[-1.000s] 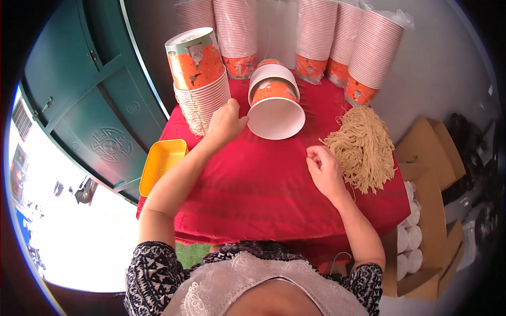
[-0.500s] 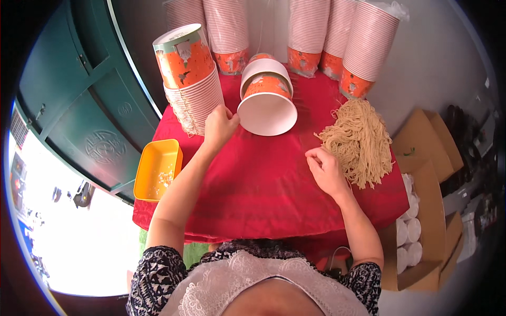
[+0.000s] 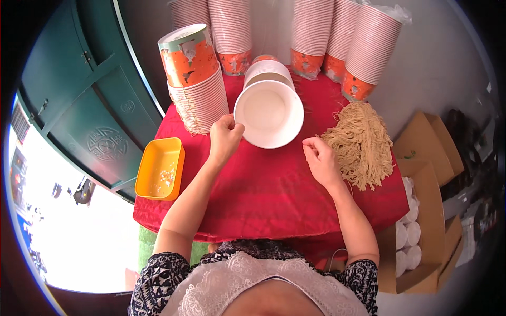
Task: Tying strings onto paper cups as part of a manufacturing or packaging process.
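My left hand (image 3: 226,136) pinches the left side of the rim of a white-lined paper tub (image 3: 268,113), whose open mouth tilts up toward me. Behind it, more nested tubs (image 3: 269,68) lie on their side, pointing away. My right hand (image 3: 320,158) hovers above the cloth with fingers curled and thumb against them. Whatever it may hold is too small to make out. Close to its right lies a heap of thin tan strands (image 3: 363,145). On the left rises a stack of orange tubs (image 3: 197,100), with tan strands hanging along its rims.
A red cloth (image 3: 263,200) covers the table. A yellow tray (image 3: 181,168) with small pale bits stands at the left edge. Tall plastic-wrapped tub stacks (image 3: 369,47) line the back. A cardboard box (image 3: 435,231) with white rolls sits right of the table, and a green door (image 3: 100,105) at left.
The front tub has come toward me and tipped up, its mouth now facing me more fully, with my left hand on its rim. My right hand has shifted slightly.
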### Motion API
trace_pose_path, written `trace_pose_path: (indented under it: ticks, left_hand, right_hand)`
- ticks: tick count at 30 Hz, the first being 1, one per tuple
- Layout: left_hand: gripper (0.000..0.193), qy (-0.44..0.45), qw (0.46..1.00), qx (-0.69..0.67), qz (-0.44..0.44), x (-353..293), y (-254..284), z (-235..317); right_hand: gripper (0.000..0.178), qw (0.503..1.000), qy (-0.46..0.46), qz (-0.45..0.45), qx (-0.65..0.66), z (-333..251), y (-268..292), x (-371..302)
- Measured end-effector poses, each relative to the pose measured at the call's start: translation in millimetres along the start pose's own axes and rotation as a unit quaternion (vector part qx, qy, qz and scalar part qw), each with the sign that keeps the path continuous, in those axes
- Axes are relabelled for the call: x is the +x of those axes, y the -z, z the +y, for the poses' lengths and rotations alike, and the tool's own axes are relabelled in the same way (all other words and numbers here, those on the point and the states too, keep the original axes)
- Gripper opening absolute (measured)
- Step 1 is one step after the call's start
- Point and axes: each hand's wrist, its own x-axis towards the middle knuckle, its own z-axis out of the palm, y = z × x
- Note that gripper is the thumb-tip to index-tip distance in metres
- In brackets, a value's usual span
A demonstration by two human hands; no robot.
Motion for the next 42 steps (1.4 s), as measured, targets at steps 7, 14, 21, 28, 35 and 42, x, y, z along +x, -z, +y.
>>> trace_pose_path:
  ticks: [7, 14, 21, 28, 35, 42]
  left_hand:
    - [0.016, 0.06, 0.985, -0.151, -0.048, -17, 16, -12]
    - [0.021, -0.027, 0.952, -0.27, -0.143, -23, 23, -14]
    - [0.016, -0.103, 0.988, -0.114, -0.002, -39, 13, 3]
    - [0.007, -0.175, 0.982, -0.064, -0.011, -59, 8, 30]
    - [0.023, -0.161, 0.981, -0.1, -0.029, -65, -2, 10]
    - [0.032, -0.199, 0.977, -0.05, -0.062, -75, -13, 14]
  right_hand:
    - [0.016, 0.997, 0.021, 0.035, 0.059, -13, -9, 9]
    - [0.022, 0.987, 0.105, 0.121, 0.03, -49, -5, -3]
    - [0.037, 0.91, 0.338, 0.073, -0.23, -84, -26, -10]
    - [0.028, 0.946, 0.302, -0.048, -0.108, -67, -58, 2]
    - [0.027, 0.976, 0.199, 0.007, 0.091, -54, -66, -4]
    - [0.03, 0.978, 0.09, -0.022, 0.185, -38, -69, -14]
